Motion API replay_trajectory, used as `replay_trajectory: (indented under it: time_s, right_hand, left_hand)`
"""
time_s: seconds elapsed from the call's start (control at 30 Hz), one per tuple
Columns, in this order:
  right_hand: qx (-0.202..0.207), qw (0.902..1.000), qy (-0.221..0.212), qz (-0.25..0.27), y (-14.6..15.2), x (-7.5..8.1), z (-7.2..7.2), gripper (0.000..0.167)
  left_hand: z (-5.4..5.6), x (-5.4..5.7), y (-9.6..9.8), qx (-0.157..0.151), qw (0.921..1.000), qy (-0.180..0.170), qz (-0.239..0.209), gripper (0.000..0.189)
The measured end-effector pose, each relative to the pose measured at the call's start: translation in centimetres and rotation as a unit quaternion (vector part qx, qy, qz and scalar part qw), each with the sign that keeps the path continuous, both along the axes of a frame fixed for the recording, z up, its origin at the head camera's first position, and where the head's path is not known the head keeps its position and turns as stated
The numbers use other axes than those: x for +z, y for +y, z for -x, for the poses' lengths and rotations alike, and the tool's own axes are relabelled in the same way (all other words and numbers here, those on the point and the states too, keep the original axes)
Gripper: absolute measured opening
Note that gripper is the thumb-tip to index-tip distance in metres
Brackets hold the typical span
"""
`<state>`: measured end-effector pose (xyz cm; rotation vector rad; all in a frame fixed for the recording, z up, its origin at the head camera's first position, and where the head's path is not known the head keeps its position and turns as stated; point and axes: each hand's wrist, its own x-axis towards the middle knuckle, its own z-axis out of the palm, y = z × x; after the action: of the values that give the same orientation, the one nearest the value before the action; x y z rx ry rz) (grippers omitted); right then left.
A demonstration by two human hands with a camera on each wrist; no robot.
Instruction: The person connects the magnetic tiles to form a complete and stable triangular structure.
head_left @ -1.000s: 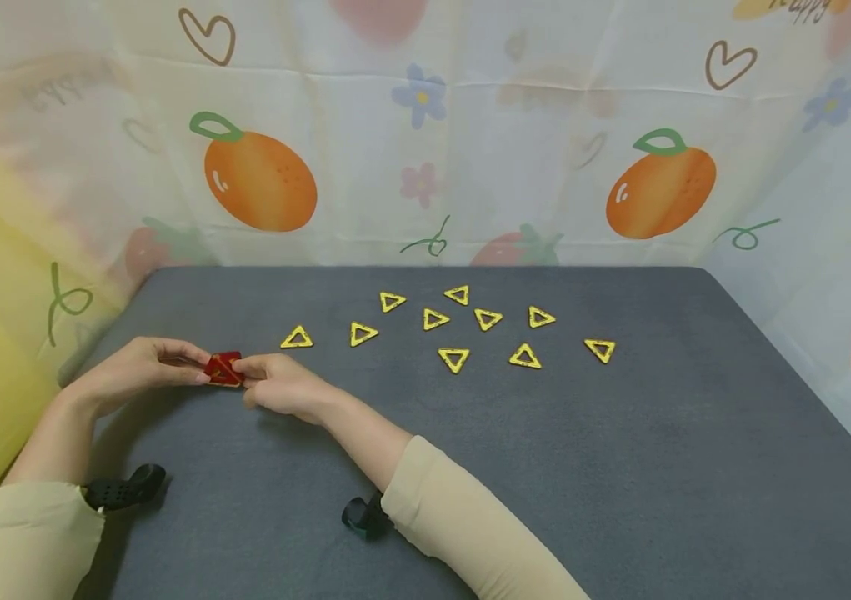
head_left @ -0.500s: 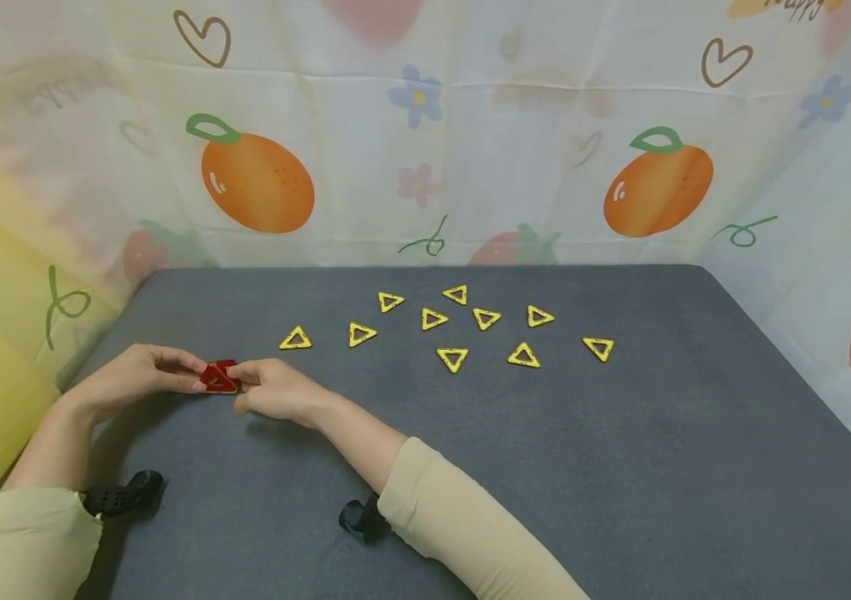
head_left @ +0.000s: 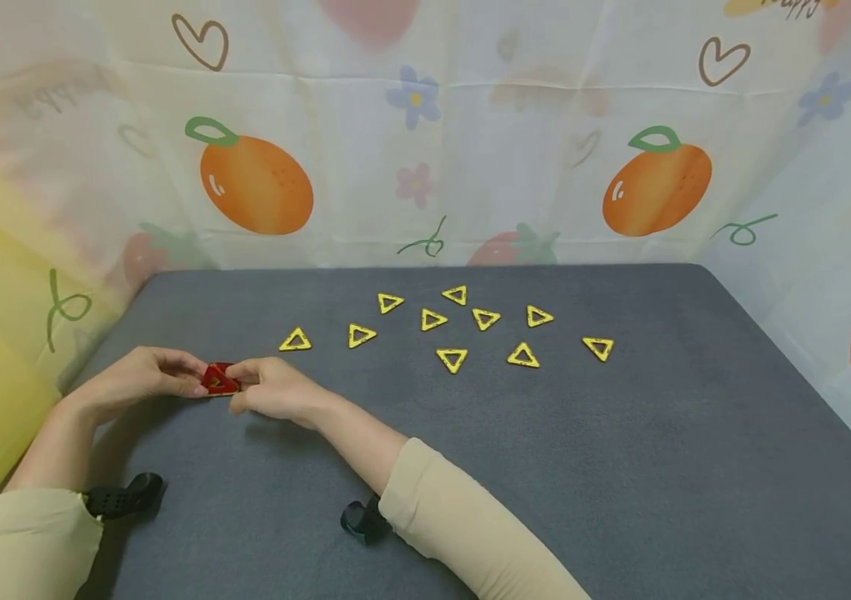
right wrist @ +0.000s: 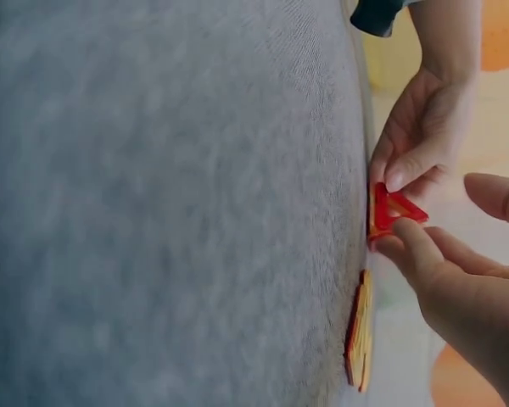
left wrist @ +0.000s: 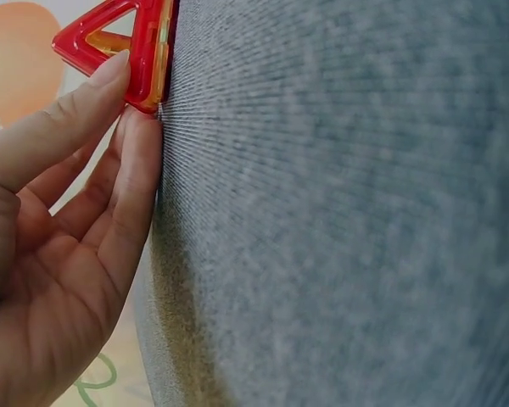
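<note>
At the table's left, red triangular tiles (head_left: 220, 379) with openings in their centres stand joined. One tile leans up from another lying low at the table; yellow edging shows inside. My left hand (head_left: 142, 375) pinches the left corner, its thumb (left wrist: 110, 69) on the red face and its other fingers under the tile. From the right comes my right hand (head_left: 282, 390), fingertips (right wrist: 403, 229) curled at the opposite corner of the red triangular tiles (right wrist: 390, 208). Its thumb stands apart from the tile. The right fingers partly hide the far side.
Several yellow triangular tiles lie flat and scattered across the back, the closest a yellow tile (head_left: 295, 340) just beyond my right hand. A printed curtain (head_left: 425, 167) hangs behind the dark grey table (head_left: 545, 467). Black wrist cameras (head_left: 125, 496) sit at both cuffs.
Both hands and the red tiles have shifted slightly toward me. The raised red tile's tilt has changed, and its triangular opening now shows more plainly. The yellow tiles stay put.
</note>
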<state>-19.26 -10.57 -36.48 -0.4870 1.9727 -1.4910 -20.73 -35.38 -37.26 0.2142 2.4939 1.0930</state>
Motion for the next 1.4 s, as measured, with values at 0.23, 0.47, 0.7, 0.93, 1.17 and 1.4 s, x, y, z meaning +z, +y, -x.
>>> replay_trajectory:
  time_s: [0.23, 0.47, 0.7, 0.93, 1.17, 1.4]
  right_hand:
    - [0.012, 0.9994, 0.026, 0.020, 1.4, 1.4, 0.5, 0.051]
    - [0.011, 0.9972, 0.044, 0.060, 3.8, 3.1, 1.4, 0.040]
    - [0.011, 0.9928, 0.059, 0.103, 7.1, 4.3, 2.1, 0.036]
    - [0.005, 0.9904, 0.086, 0.108, 12.2, 5.6, 2.4, 0.036]
    - [-0.038, 0.9872, 0.112, 0.107, 17.5, 6.8, 2.8, 0.034]
    - [-0.074, 0.9835, 0.149, 0.071, 22.9, 7.7, 3.3, 0.037]
  left_hand:
    - [-0.3, 0.7, 0.4, -0.002, 0.9998, -0.003, -0.019, 0.050]
    - [-0.3, 1.5, 0.9, 0.012, 0.9990, 0.041, 0.014, 0.054]
    - [-0.3, 2.3, 2.6, 0.064, 0.9903, 0.123, 0.013, 0.057]
    - [-0.6, 2.9, 5.0, 0.064, 0.9840, 0.165, -0.022, 0.044]
    - [-1.2, 3.5, 8.2, 0.025, 0.9860, 0.163, -0.022, 0.043]
    - [-1.8, 3.3, 10.6, -0.027, 0.9884, 0.149, -0.004, 0.047]
